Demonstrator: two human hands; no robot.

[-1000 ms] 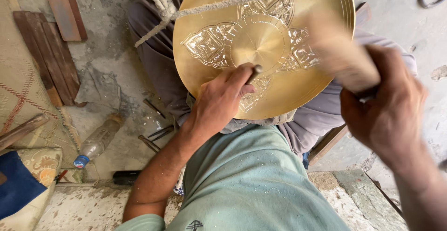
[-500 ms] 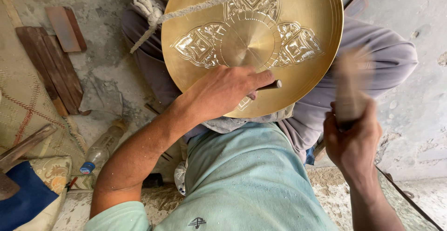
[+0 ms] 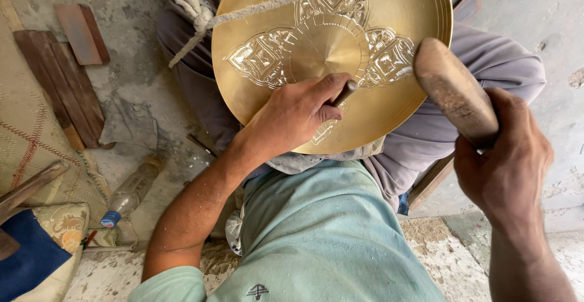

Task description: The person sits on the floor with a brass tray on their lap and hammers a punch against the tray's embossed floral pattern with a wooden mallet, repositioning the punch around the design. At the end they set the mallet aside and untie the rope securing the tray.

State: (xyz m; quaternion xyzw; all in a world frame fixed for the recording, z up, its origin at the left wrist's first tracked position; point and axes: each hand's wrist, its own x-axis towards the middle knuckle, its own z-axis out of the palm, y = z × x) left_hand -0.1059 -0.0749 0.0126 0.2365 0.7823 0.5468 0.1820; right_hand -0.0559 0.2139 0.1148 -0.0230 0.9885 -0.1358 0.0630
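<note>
Brass plate point(image 3: 340, 40) over dusty concrete floor point(image 3: 131, 10)

Left hand point(image 3: 292, 116) fisted, lowered; right hand point(image 3: 505, 162) clenched, raised.

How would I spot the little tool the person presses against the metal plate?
Start at the large round brass plate resting on the person's lap. The left hand lies on its lower part, gripping a short dark metal punch whose end pokes out near the thumb. Unlike the thick wooden mallet in the right hand, it is thin and touches the plate.
</note>
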